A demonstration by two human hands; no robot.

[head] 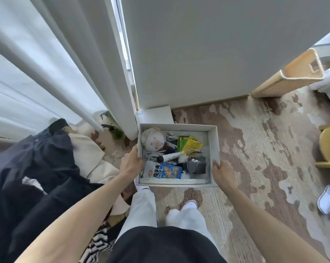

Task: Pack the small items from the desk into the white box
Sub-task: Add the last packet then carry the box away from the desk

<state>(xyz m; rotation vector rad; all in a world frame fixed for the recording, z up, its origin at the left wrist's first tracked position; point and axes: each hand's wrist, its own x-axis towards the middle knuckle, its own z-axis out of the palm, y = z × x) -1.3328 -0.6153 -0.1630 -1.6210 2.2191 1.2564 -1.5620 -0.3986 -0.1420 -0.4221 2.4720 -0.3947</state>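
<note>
- Above the patterned rug (255, 149), near a white wall: the white box (214, 149) is hanging lidless between both hands, carried level over the person's feet.
- The left hand (131, 164) is clasping the box's left wall, fingers hooking inside the rim.
- The right hand (222, 172) is gripping the right wall near the front corner.
- Contents are lying loosely: a snack packet (161, 170), a black-capped marker (168, 157), white cables (176, 134), yellow-green sachets (188, 144), a round white pouch (153, 140).
- Packing is appearing largely done; no worktop is showing, so anything left cannot be told.
</note>
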